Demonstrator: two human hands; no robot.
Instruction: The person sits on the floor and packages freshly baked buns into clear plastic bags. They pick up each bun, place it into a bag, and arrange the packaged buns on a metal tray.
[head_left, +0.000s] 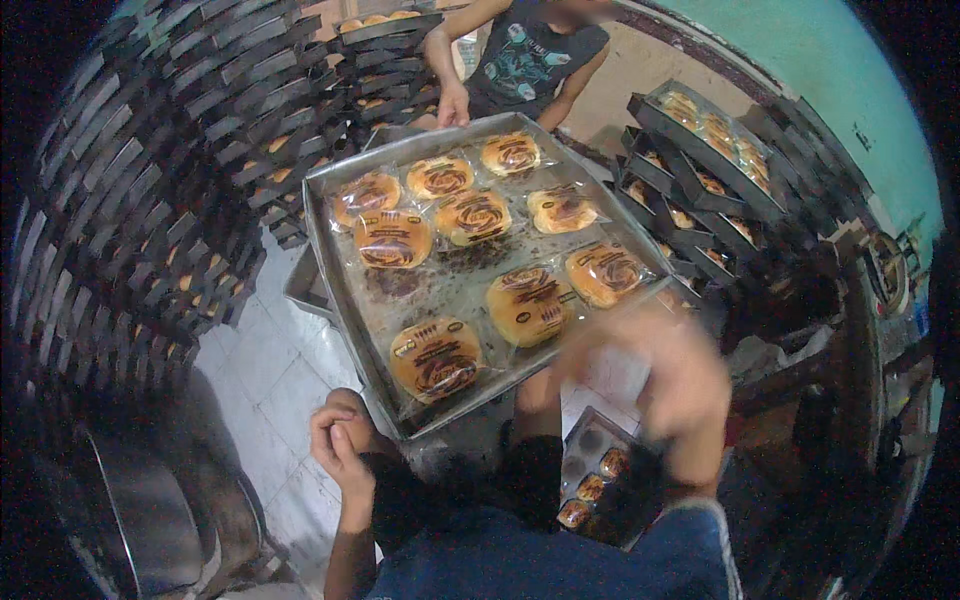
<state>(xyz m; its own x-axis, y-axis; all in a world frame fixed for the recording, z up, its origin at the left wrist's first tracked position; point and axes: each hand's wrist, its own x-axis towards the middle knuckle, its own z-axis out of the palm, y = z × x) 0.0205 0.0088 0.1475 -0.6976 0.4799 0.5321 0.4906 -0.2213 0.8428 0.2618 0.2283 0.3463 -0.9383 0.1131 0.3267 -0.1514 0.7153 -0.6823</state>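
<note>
A metal baking tray (352, 322) lies before me, tilted in the view, with several round buns (436, 358) in clear printed wrappers on it. Below its lower left corner is my left hand (337, 439), fingers curled in, apart from the tray and with no object visible in it. Blurred by motion, my right hand (637, 337) is at the tray's lower right edge, near a wrapped bun (606, 274); its fingers are not clear. A co-worker's hand (453, 105) touches the tray's far edge.
Tall stacks of dark trays (135, 150) holding buns stand at the left. More trays of wrapped buns (712, 135) are piled at the right. Another tray with buns (592, 487) is low beside my right arm. A metal chair (150, 510) stands at lower left.
</note>
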